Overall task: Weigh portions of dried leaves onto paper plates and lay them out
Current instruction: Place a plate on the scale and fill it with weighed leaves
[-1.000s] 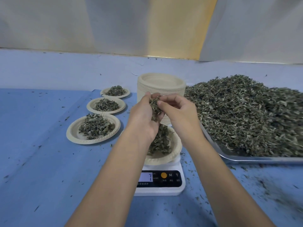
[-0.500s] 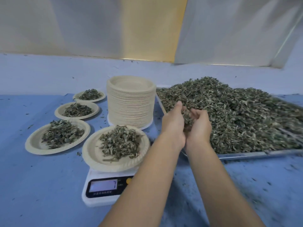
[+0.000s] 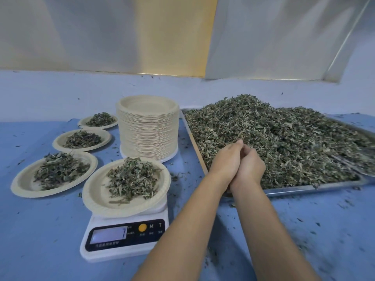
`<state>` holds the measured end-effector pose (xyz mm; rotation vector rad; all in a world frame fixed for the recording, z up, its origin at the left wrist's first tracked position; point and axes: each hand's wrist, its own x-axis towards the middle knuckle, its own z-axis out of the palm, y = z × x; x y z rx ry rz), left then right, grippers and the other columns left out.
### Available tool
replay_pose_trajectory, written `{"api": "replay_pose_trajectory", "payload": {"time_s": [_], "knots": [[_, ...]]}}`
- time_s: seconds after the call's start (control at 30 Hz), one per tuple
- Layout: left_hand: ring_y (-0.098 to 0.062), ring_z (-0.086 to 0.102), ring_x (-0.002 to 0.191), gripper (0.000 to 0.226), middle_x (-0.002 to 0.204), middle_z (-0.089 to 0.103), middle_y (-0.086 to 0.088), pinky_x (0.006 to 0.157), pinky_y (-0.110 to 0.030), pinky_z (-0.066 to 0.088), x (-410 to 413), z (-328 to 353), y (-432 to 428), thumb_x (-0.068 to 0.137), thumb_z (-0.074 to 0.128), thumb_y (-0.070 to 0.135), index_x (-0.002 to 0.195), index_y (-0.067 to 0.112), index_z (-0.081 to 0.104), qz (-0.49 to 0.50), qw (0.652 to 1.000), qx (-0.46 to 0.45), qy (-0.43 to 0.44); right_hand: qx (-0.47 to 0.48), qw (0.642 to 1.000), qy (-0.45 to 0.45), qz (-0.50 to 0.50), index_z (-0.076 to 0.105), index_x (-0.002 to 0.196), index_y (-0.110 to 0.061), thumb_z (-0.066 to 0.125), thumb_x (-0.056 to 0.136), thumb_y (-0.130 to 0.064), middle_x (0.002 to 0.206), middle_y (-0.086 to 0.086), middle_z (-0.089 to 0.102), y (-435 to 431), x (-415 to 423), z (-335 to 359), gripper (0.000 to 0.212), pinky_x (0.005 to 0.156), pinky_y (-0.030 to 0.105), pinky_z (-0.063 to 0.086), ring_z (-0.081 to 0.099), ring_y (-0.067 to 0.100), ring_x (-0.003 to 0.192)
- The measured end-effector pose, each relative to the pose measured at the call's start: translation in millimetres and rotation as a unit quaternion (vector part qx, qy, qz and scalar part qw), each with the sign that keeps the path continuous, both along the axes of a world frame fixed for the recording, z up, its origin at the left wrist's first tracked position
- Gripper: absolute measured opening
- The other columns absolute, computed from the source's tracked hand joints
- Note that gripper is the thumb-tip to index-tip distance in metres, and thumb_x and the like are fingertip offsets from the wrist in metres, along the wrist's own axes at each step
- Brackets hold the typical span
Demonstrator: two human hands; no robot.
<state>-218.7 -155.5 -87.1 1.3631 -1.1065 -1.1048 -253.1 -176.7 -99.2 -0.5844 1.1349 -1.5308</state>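
Note:
A paper plate with a heap of dried leaves sits on the white digital scale, whose display reads 7. To the right, a metal tray carries a big pile of dried leaves. My left hand and my right hand are pressed together over the tray's near left corner, just above the pile. The left fingers point straight at the leaves. The right fingers tuck against the left palm, and what lies between the palms is hidden.
Three filled plates line up at the left on the blue table. A tall stack of empty paper plates stands behind the scale, next to the tray. Leaf crumbs litter the table at the right.
Both hands moved from above the plate on the scale to the right, over the tray. The pinch of leaves seen between them earlier is no longer visible, and the palms have closed together.

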Motion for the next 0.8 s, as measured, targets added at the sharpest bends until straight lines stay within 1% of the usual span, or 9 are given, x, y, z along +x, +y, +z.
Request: {"api": "replay_pose_trajectory", "payload": {"time_s": [0.13,0.27,0.33,0.43,0.5,0.6,0.63,0.73,0.8], "knots": [[-0.013,0.059,0.106,0.033,0.119,0.065,-0.002,0.095,-0.03,0.046,6,-5,-3,0.099,0.041,0.019,0.124,0.017,0.06,0.033,0.999,-0.042,-0.006,-0.041,0.997,-0.063,-0.027,0.064,0.112,-0.005,0.041,0.086,0.016,0.115,0.018,0.064,0,3,-3,0.04,0.083,0.029,0.052,0.064,0.027,0.099],[-0.014,0.051,0.123,0.05,0.133,0.056,0.0,0.106,-0.033,0.04,10,-8,-2,0.09,0.041,-0.009,0.131,0.015,0.054,0.051,0.995,-0.075,-0.051,-0.046,0.998,-0.02,-0.029,0.063,0.097,-0.018,0.038,0.082,0.019,0.117,0.015,0.061,4,5,-8,0.047,0.095,0.042,0.051,0.061,0.032,0.11],[-0.01,0.05,0.121,0.043,0.133,0.055,0.006,0.101,-0.025,0.041,14,-7,0,0.091,0.052,0.0,0.128,0.02,0.057,0.08,0.99,-0.099,-0.055,-0.033,0.999,-0.035,-0.027,0.063,0.099,-0.016,0.043,0.084,0.016,0.119,0.015,0.061,3,7,-8,0.041,0.1,0.044,0.048,0.059,0.031,0.114],[-0.004,0.059,0.089,0.019,0.107,0.068,0.001,0.078,-0.015,0.045,17,-5,5,0.092,0.059,0.027,0.105,0.019,0.071,0.082,0.991,-0.104,-0.028,-0.019,0.998,-0.052,-0.032,0.065,0.093,-0.017,0.046,0.089,0.006,0.109,0.014,0.063,4,7,-7,0.03,0.088,0.033,0.047,0.059,0.023,0.094],[-0.003,0.057,0.081,0.032,0.095,0.07,0.001,0.072,-0.018,0.041,16,-6,5,0.097,0.047,0.04,0.101,0.019,0.072,0.071,0.993,-0.085,-0.04,-0.017,0.998,-0.051,-0.043,0.066,0.087,-0.019,0.044,0.089,0.004,0.107,0.014,0.064,4,7,-6,0.031,0.083,0.033,0.046,0.054,0.021,0.088],[0.004,0.05,0.071,0.05,0.076,0.059,0.015,0.064,-0.016,0.036,17,-3,6,0.099,0.03,0.05,0.107,0.02,0.07,0.047,0.998,-0.037,-0.032,-0.016,0.997,-0.062,-0.036,0.066,0.092,-0.015,0.045,0.091,0.001,0.111,0.014,0.066,6,10,-8,0.026,0.097,0.037,0.049,0.063,0.025,0.103],[0.003,0.052,0.076,0.047,0.081,0.059,0.015,0.067,-0.018,0.038,17,-3,7,0.1,0.031,0.047,0.111,0.02,0.067,0.034,0.998,-0.023,-0.039,-0.016,0.997,-0.067,-0.029,0.066,0.095,-0.011,0.045,0.092,0.001,0.111,0.015,0.067,6,11,-9,0.024,0.098,0.038,0.049,0.064,0.026,0.105],[-0.013,0.045,0.128,0.04,0.139,0.05,0.001,0.108,-0.031,0.035,19,-4,11,0.1,0.041,0.018,0.14,0.014,0.044,0.012,0.998,-0.034,-0.052,-0.018,0.996,-0.092,-0.004,0.066,0.101,-0.005,0.044,0.091,0.006,0.108,0.019,0.067,8,14,-6,0.026,0.087,0.032,0.052,0.066,0.028,0.096],[-0.014,0.042,0.131,0.043,0.143,0.046,0.0,0.111,-0.031,0.033,23,-3,14,0.099,0.041,0.01,0.141,0.013,0.043,0.02,0.998,-0.049,-0.039,-0.025,0.995,-0.098,0.012,0.066,0.098,-0.005,0.044,0.091,0.007,0.105,0.02,0.068,13,18,-4,0.026,0.082,0.031,0.053,0.067,0.028,0.092]]}}
